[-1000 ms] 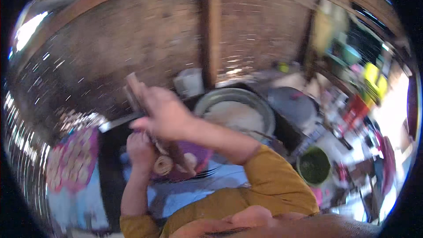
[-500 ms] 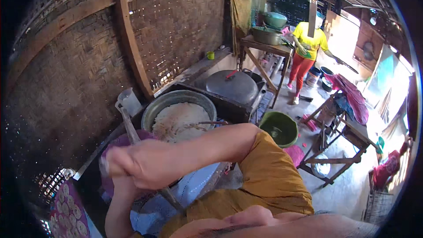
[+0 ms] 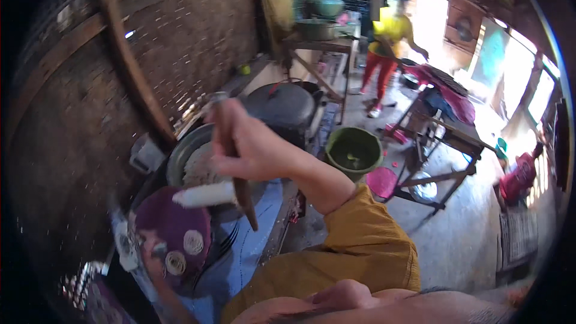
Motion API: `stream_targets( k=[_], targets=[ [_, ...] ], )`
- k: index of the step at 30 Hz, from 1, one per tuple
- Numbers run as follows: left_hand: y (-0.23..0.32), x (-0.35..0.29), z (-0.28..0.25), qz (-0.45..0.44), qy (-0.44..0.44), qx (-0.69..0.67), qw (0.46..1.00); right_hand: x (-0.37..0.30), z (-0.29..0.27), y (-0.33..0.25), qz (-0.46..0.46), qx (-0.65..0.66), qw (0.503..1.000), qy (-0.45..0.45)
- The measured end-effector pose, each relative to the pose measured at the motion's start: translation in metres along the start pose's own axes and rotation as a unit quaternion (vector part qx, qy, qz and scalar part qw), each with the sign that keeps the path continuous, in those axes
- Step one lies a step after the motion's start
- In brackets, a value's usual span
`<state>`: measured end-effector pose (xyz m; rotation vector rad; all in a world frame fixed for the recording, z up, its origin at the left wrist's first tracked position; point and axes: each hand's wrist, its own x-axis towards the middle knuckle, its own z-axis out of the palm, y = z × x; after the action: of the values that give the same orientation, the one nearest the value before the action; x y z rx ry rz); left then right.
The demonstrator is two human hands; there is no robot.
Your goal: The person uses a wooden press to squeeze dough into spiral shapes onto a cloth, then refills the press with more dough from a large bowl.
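Note:
My right hand (image 3: 255, 150) is closed around a wooden stick (image 3: 243, 195) that points down toward my lap. Beside the stick a white, cylinder-shaped piece (image 3: 207, 195) juts out to the left; whether it is joined to the stick I cannot tell. Lower left, my left hand (image 3: 155, 246) is smeared by motion at the edge of a round purple mat (image 3: 171, 210). Pale coiled rounds (image 3: 193, 242) lie on this mat. Behind my right hand stands a wide metal basin (image 3: 177, 165) with a whitish mass (image 3: 199, 165) in it, partly hidden.
A lidded dark pot (image 3: 279, 108) sits beyond the basin. To the right, a green tub (image 3: 354, 150) and a pink round piece (image 3: 381, 181) are on the floor. A wooden table (image 3: 453, 132) stands farther right; a person in yellow (image 3: 393, 33) is behind it.
My hands have come apart: the right has moved rightward and up with the stick, the left down to the mat. The view has shifted right. The white piece now shows.

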<state>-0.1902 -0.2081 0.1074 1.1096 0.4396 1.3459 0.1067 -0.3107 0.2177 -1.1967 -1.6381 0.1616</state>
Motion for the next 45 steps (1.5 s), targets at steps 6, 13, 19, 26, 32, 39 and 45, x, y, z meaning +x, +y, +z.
stream_targets(
  k=[6, 13, 19, 26, 32, 39, 45],
  targets=[
    [-0.042, 0.003, 0.025, -0.025, -0.150, -0.179, 0.972, -0.047, 0.026, -0.008, -0.014, 0.125, 0.980, 0.157],
    [-0.028, 0.004, 0.041, 0.078, -0.128, -0.089, 0.985, -0.033, 0.064, -0.006, -0.157, -0.010, 0.977, 0.140],
    [-0.032, 0.004, 0.028, 0.152, -0.053, 0.144, 0.976, -0.014, 0.085, -0.016, -0.248, -0.044, 0.957, 0.147],
    [-0.018, -0.002, 0.017, 0.175, -0.048, 0.190, 0.965, 0.002, 0.114, -0.004, -0.099, 0.108, 0.974, 0.171],
    [0.016, -0.032, -0.052, 0.144, 0.032, 0.039, 0.988, 0.024, 0.120, -0.017, -0.079, 0.368, 0.868, 0.325],
    [0.057, -0.073, -0.075, 0.324, 0.020, -0.104, 0.940, 0.007, 0.230, -0.047, 0.038, 0.643, 0.763, 0.046],
    [0.074, -0.152, -0.108, 0.435, 0.273, -0.081, 0.854, 0.018, 0.344, 0.026, -0.189, 0.116, 0.882, -0.415]
  ],
)
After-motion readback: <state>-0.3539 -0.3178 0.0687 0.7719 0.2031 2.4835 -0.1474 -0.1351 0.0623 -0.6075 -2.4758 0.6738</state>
